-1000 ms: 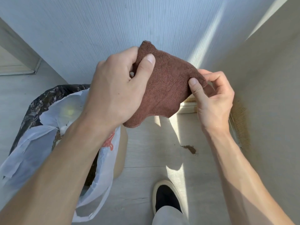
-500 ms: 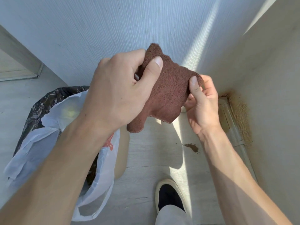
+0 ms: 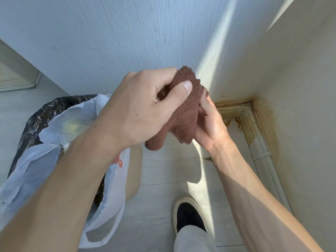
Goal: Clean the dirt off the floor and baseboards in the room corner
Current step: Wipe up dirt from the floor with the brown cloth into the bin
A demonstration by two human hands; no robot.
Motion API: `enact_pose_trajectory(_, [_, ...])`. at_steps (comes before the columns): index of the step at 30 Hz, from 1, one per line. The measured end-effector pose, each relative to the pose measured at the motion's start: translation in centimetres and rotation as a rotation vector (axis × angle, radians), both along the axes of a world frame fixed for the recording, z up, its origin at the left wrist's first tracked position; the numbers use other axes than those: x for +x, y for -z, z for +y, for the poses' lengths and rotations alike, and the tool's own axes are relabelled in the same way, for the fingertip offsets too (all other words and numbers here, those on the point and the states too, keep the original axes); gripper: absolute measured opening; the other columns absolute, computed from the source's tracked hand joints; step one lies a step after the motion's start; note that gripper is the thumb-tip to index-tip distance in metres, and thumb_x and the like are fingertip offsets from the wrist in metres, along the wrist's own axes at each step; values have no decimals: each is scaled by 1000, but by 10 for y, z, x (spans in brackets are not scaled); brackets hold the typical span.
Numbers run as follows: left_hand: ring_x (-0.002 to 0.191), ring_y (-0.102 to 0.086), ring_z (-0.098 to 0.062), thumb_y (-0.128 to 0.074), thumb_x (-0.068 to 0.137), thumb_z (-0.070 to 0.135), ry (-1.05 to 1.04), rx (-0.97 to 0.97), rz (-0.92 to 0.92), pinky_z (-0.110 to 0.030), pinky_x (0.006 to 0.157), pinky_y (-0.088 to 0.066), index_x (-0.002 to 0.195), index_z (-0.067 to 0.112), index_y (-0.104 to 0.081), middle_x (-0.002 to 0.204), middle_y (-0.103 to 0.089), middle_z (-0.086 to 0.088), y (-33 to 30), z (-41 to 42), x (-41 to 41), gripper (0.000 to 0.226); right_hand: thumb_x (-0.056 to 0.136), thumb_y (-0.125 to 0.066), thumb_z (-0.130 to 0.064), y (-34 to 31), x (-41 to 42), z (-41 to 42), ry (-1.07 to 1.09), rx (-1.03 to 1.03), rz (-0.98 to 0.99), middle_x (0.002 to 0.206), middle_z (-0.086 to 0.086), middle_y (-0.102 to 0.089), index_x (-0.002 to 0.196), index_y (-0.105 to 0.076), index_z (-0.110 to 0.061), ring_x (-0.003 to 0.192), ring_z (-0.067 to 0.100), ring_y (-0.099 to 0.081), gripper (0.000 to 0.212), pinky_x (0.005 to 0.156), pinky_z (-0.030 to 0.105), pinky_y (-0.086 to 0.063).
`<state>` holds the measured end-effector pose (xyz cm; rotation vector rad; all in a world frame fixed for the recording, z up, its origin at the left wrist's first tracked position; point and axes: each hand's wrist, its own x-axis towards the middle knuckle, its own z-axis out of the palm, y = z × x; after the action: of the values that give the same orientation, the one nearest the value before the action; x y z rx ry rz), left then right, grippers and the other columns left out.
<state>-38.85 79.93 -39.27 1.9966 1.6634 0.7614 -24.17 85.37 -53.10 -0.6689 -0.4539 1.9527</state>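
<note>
your left hand (image 3: pixel 143 113) grips the brown cloth (image 3: pixel 183 113), thumb pressed across its folded top. your right hand (image 3: pixel 209 124) lies palm-up against the cloth's right side; its fingers are hidden behind the fabric, so its grip cannot be told. the cloth is held above the floor (image 3: pixel 163 171). brown staining marks the baseboards (image 3: pixel 254 131) in the corner. a dirt speck (image 3: pixel 207 158) lies beside your right wrist. a white bag (image 3: pixel 112 188) sits at left.

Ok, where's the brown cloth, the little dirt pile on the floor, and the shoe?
brown cloth (image 3: pixel 187 113), head view, middle of its folded front.
dirt pile (image 3: pixel 207 158), head view, its centre on the floor.
shoe (image 3: pixel 189 217), head view, black top.
</note>
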Motion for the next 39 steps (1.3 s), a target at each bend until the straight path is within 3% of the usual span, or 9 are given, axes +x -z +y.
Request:
enact_pose_trajectory(6, [75, -68, -18, -49, 101, 46, 69, -54, -17, -43, 71, -52, 92, 15, -68, 78, -71, -1, 2, -5, 3, 37, 114, -30, -38, 16, 1, -7, -111, -158, 61, 154, 29, -43, 155, -37, 1, 147, 39, -38, 57, 122, 55, -30])
enact_pose_trajectory(10, [78, -68, -25, -47, 101, 49, 36, -108, -193, -50, 75, -54, 95, 15, -67, 80, -69, -4, 9, -9, 4, 40, 107, -48, -36, 18, 14, -9, -67, -79, 74, 158, 29, -36, 151, -38, 2, 149, 42, -33, 59, 124, 60, -24])
enact_pose_trajectory(13, [89, -68, -27, -48, 101, 51, -75, -133, -422, -58, 87, -53, 100, 16, -68, 89, -70, -6, 33, -18, 11, 40, 95, -65, -27, 5, 32, -8, 70, 73, -52, 114, 17, -66, 112, -57, -10, 107, 29, -64, 25, 98, 50, -54])
enact_pose_trajectory(16, [114, -69, -23, -52, 100, 51, -255, -292, -840, -59, 105, -49, 115, 26, -71, 115, -75, -2, 65, -30, 28, 35, 97, -67, -17, -14, 57, -5, 225, 251, -343, 85, 4, -60, 101, -54, -17, 74, 16, -58, 13, 71, 36, -54])
enact_pose_trajectory(21, [120, -67, -24, -73, 93, 25, -315, -369, -1203, -47, 107, -52, 129, 6, -62, 126, -73, -8, 105, -45, 47, 42, 96, -73, -20, -40, 82, -4, 173, 471, -890, 80, 4, -57, 114, -65, -18, 65, 15, -50, 20, 58, 26, -46])
enact_pose_trajectory(24, [118, -68, -27, -70, 93, 19, -338, -296, -1273, -41, 100, -54, 127, 4, -63, 124, -72, -13, 109, -48, 45, 38, 97, -65, -37, -30, 79, -12, -62, 190, -623, 94, 2, -72, 123, -66, -10, 77, 11, -68, 37, 69, 29, -58])
enact_pose_trajectory(27, [106, -72, -23, -72, 95, 25, -360, -202, -1008, -44, 92, -58, 117, 13, -67, 112, -76, -7, 111, -49, 39, 26, 95, -55, -50, 4, 71, -30, -389, -53, -458, 123, 16, -72, 128, -68, -8, 108, 28, -69, 55, 90, 45, -60])
enact_pose_trajectory(34, [86, -71, -22, -64, 94, 46, -372, -43, -372, -49, 77, -56, 104, 22, -60, 89, -72, 2, 108, -51, 31, 26, 94, -68, -26, 41, 53, -35, -55, -72, -218, 125, 11, -69, 130, -65, -19, 113, 26, -65, 38, 97, 47, -56])
enact_pose_trajectory(39, [83, -67, -21, -61, 96, 47, -400, -16, -184, -46, 74, -55, 102, 26, -57, 82, -69, 5, 100, -46, 23, 23, 94, -62, -37, 47, 55, -39, -326, -181, -266, 121, 14, -72, 122, -73, -12, 104, 23, -71, 40, 91, 38, -60])
